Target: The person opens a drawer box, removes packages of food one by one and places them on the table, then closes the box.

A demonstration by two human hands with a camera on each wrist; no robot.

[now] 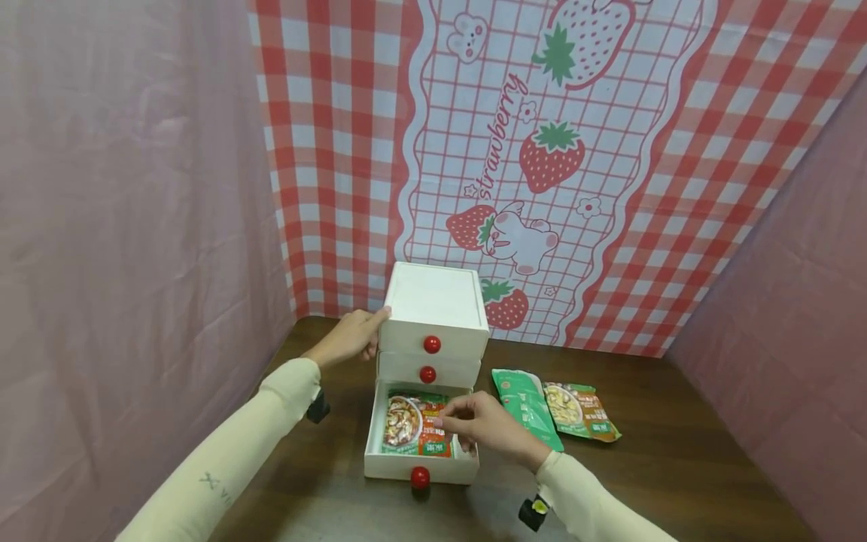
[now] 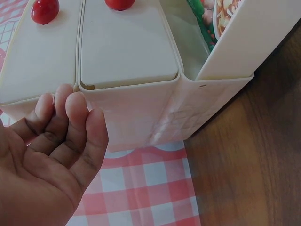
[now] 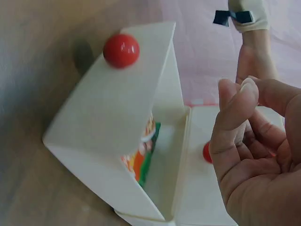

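A small white drawer cabinet (image 1: 433,295) with red round knobs stands on the table, its bottom drawer (image 1: 389,467) pulled out. Inside that drawer lies a food packet (image 1: 404,423) with a bowl picture, orange and green. My left hand (image 1: 350,336) touches the cabinet's left side near the top edge, fingers loosely bent in the left wrist view. Over the drawer's right side hovers my right hand (image 1: 489,427), its thumb and index finger close together. Nothing shows between those fingers in the right wrist view (image 3: 263,141), and the packet lies below them.
On the table right of the cabinet lie a green packet (image 1: 527,406) and, beside it, an orange-and-white packet (image 1: 581,411) with a bowl picture. A red checked strawberry cloth (image 1: 352,150) hangs behind. Pink curtains (image 1: 135,226) flank both sides. The upper two drawers are closed.
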